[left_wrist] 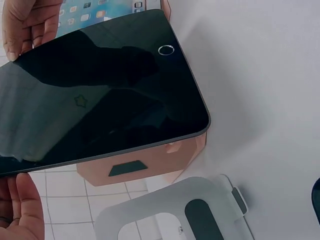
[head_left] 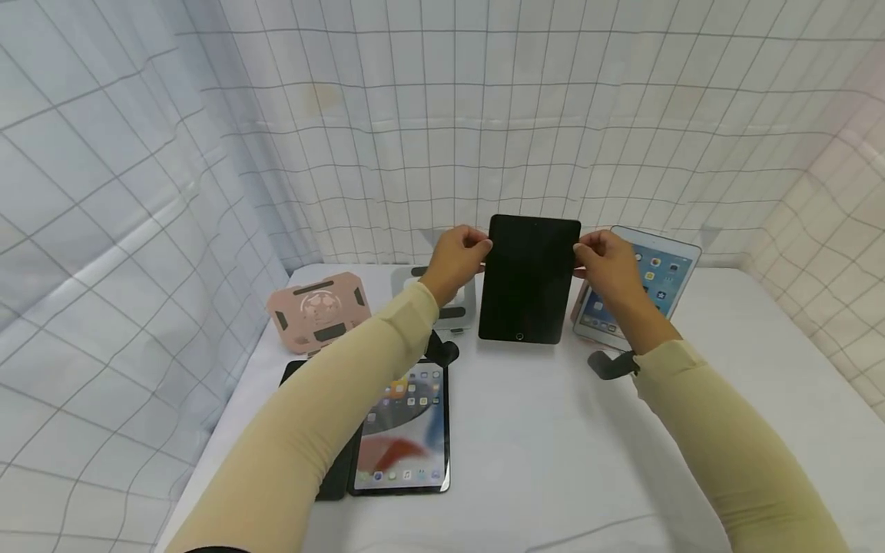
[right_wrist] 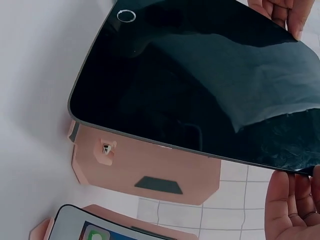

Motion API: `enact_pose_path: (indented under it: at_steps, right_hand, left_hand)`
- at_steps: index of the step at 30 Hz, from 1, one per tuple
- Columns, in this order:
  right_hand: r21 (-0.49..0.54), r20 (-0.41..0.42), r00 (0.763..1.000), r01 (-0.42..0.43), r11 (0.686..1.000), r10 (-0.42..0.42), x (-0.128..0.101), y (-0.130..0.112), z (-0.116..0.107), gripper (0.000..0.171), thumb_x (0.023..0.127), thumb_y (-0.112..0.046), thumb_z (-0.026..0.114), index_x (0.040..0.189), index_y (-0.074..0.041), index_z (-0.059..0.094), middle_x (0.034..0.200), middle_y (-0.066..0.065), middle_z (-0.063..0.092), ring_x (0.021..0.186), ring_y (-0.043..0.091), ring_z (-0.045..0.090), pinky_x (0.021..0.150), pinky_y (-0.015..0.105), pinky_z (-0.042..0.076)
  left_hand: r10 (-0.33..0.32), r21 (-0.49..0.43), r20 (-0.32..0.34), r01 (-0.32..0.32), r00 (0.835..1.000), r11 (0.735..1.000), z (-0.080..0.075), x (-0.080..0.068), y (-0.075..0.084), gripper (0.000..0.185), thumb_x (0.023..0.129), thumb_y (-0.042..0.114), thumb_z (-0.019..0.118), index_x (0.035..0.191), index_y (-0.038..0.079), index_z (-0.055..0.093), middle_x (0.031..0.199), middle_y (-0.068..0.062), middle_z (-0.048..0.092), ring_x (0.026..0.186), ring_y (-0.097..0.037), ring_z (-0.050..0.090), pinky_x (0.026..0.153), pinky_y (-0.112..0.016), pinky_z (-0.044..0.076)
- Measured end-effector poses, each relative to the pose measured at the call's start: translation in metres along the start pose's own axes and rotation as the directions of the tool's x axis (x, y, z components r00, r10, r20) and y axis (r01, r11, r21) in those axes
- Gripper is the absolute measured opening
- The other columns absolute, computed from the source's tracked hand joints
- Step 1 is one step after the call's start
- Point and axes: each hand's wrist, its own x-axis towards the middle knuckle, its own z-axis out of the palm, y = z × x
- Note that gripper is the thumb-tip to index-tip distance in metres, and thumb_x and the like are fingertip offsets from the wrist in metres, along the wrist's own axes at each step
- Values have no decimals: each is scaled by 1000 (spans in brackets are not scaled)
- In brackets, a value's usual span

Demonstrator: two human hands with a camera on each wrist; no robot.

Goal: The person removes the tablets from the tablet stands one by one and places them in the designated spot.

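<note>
A black tablet with a dark screen is held upright between both hands, its round home button at the bottom. My left hand pinches its left edge near the top, thumb in front. On the opposite edge my right hand pinches at about the same height. Behind the tablet's lower part, the wrist views show a pink stand with dark pads, mostly covered by the tablet. To the right, a white tablet with a lit screen leans on another pink stand, partly behind my right hand.
Left of the held tablet is a light grey stand, partly behind my left hand. A pink stand stands farther left. In front lies a lit tablet beside a black cover, on the white table. A checkered curtain hangs behind.
</note>
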Motion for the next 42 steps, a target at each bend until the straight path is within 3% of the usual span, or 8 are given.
enact_pose_path:
  at_steps: [4, 10, 26, 35, 42]
  right_hand:
    - [-19, 4, 1000, 1, 1000, -1, -6, 0, 0, 27, 105, -21, 51, 121, 0, 52, 111, 15, 57, 98, 23, 61, 84, 30, 56]
    - [-56, 32, 999, -28, 998, 30, -14, 3, 4, 27, 105, -21, 50, 122, -1, 52, 111, 15, 59, 99, 24, 62, 82, 28, 56]
    - [2, 70, 997, -17, 1000, 17, -36, 3, 11, 23, 104, -19, 52, 119, -1, 53, 107, 16, 60, 94, 23, 63, 76, 26, 58]
    - [15, 95, 995, -36, 999, 34, -47, 6, 16, 23, 104, -18, 53, 120, -1, 53, 109, 17, 60, 95, 26, 64, 76, 27, 58]
    - [20, 103, 993, -51, 998, 49, -55, 7, 19, 24, 104, -20, 54, 119, -1, 54, 108, 16, 61, 94, 26, 64, 76, 28, 58]
  left_hand:
    - [3, -13, 16, -2, 1000, 1000, -2, -8, 0, 18, 102, 15, 57, 115, 2, 60, 109, -10, 61, 97, -22, 60, 82, -29, 56]
    - [-48, -39, 32, 50, 998, 998, -7, -21, -6, 18, 102, 17, 57, 114, 3, 59, 110, -10, 59, 97, -22, 58, 83, -30, 56]
    - [-73, -132, 45, 78, 996, 988, -18, -44, -20, 14, 102, 15, 58, 111, 5, 58, 105, -9, 57, 92, -22, 55, 83, -33, 55]
    - [-88, -185, 57, 98, 994, 978, -21, -55, -27, 13, 101, 12, 59, 110, 3, 58, 103, -10, 56, 92, -23, 55, 89, -44, 54]
    - [-98, -190, 58, 107, 993, 976, -23, -63, -30, 13, 101, 12, 59, 110, 3, 59, 99, -8, 55, 86, -20, 54, 79, -34, 55]
